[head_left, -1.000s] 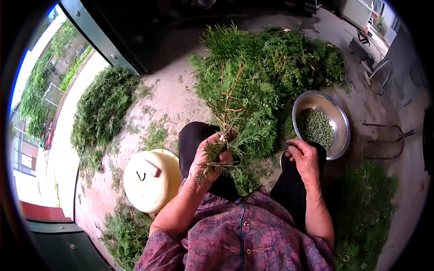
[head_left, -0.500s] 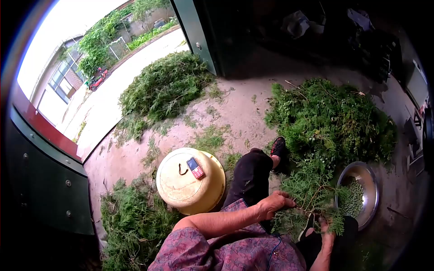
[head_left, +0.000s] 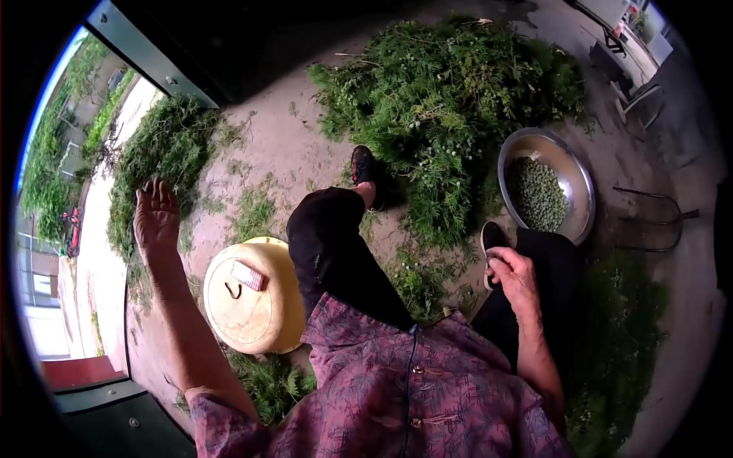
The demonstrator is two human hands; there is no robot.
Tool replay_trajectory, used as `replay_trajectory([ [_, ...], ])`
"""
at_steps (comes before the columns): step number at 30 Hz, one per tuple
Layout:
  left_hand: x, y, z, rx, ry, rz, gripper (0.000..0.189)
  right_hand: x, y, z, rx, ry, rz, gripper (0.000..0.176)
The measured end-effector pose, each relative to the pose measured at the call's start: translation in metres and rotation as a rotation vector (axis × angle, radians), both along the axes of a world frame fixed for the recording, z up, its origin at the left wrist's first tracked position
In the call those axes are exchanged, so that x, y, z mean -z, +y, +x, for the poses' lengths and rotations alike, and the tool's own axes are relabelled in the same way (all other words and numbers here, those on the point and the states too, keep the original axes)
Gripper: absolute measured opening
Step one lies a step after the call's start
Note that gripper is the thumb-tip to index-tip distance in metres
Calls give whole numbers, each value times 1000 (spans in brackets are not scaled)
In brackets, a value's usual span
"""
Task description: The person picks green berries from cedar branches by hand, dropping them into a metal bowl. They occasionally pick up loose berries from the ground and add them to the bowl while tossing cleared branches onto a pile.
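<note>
My left hand [head_left: 158, 217] is stretched out at the left, fingers extended and holding nothing, in front of a pile of cut green branches [head_left: 164, 145]. Above my right knee is my right hand [head_left: 515, 278], its fingers curled together; whether anything small sits in them is hidden. Near it stands a steel basin [head_left: 582, 183] with small green cones or berries [head_left: 538, 195] inside. A large heap of leafy, cone-bearing branches [head_left: 450, 107] lies beyond my feet.
An upturned yellow tub [head_left: 244, 320] at my left carries a mobile phone [head_left: 247, 275] and a small dark curved item [head_left: 233, 291]. More greenery [head_left: 267, 385] lies behind the tub. A metal-framed object [head_left: 657, 221] is at the right. The doorway opens at the left.
My left hand has let go of the leafy branch and swung far out to the left. My right hand has come off the branch too. The view has turned to the right.
</note>
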State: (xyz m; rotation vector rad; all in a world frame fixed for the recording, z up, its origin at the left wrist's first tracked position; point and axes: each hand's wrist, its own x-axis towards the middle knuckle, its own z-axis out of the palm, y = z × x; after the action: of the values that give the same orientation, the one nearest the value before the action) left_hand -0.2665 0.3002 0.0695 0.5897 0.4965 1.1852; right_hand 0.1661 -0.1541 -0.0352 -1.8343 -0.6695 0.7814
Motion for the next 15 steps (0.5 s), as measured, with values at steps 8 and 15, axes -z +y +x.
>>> replay_trajectory([
  [8,42,-98,225,388,117,-131,19,2,-9,25,81,55,53,19],
  [15,81,-138,342,566,271,-242,18,3,37,30,-103,-192,6,14],
])
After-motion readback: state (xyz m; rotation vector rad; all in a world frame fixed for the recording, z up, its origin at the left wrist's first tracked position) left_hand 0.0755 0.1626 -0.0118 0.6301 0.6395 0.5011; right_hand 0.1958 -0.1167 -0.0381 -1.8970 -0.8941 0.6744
